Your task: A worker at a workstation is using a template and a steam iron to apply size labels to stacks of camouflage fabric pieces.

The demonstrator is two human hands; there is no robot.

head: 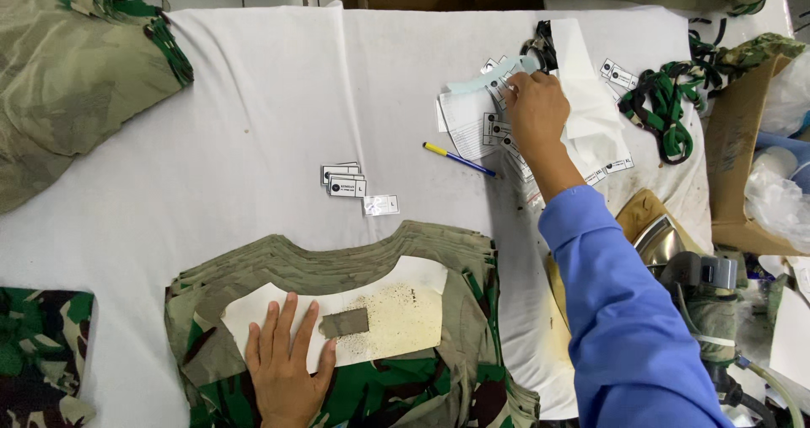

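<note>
My left hand [283, 360] lies flat, fingers spread, on a white stained paper template [396, 314] that rests on a stack of camouflage garment pieces [337, 263]. A small olive fabric patch [344, 322] sits on the template just right of my fingertips. My right hand [533, 107], in a blue sleeve, reaches to the far right of the table and pinches a small white label [504, 82] among a scatter of labels and papers [468, 120]. A blue and yellow pen [460, 160] lies just left of that wrist.
A few white labels [346, 183] lie mid-table on the white cloth [253, 116]. Camouflage fabric [67, 82] is piled at far left. Green straps [662, 107], a clothes iron [666, 242] and a cardboard box [742, 158] crowd the right edge.
</note>
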